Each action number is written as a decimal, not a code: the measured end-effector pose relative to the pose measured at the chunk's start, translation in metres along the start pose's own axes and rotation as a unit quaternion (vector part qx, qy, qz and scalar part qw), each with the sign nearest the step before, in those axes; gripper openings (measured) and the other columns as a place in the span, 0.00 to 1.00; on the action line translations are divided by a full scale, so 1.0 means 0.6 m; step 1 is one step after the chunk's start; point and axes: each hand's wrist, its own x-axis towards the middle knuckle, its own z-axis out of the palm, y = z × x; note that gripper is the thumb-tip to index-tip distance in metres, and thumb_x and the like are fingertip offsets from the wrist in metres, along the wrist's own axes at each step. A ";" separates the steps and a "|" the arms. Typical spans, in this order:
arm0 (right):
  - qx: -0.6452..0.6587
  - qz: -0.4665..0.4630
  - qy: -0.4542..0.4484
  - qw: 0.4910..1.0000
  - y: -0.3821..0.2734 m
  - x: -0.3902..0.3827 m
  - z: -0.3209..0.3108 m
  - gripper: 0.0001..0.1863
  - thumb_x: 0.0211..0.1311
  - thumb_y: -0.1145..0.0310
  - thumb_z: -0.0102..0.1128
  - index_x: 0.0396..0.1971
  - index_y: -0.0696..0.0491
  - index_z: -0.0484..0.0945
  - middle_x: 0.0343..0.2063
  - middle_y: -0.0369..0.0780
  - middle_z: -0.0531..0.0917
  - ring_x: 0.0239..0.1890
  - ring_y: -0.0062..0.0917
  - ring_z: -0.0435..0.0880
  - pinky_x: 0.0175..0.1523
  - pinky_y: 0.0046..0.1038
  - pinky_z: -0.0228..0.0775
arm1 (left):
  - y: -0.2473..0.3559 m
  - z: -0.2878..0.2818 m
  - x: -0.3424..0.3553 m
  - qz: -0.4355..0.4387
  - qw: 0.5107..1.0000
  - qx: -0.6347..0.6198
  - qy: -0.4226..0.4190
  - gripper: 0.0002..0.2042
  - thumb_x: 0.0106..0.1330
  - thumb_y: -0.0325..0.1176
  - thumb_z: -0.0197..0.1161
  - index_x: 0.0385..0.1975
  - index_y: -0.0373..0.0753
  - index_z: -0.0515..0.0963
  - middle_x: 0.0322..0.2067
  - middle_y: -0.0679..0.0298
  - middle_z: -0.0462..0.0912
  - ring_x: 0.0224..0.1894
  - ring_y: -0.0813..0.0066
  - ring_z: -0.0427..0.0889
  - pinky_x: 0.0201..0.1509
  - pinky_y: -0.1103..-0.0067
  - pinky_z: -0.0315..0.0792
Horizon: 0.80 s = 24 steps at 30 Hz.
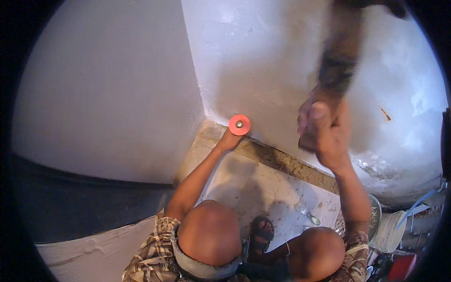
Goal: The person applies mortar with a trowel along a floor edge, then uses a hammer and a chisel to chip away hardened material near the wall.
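Observation:
My left hand (229,140) is closed around a chisel, seen almost end-on, with a round red guard (233,130) and a metal striking head (239,124) in its middle. The chisel stands at the foot of the wall near the corner; the guard hides its shaft and tip. Higher and to the right, my right hand (334,141) grips a hammer (339,51) by its dark brown handle. Motion blurs the hammer, and its dark head (392,4) is partly cut off by the upper edge.
A rough, broken strip (286,162) runs between the pale wall (268,89) and the tiled floor (221,183). A clear, green-ended object (314,219) lies near my sandalled foot (261,232). Buckets (389,230) and a blue hose (416,209) are at right.

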 end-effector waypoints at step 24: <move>0.033 -0.040 0.037 0.998 0.059 0.032 0.022 0.19 0.68 0.54 0.53 0.42 0.57 0.71 0.23 0.39 0.78 0.24 0.25 0.78 0.29 0.25 0.69 | -0.026 -0.007 -0.002 -0.066 0.998 0.002 -0.024 0.19 0.64 0.35 0.60 0.51 0.34 0.70 0.48 0.58 0.78 0.53 0.68 0.75 0.58 0.73 0.67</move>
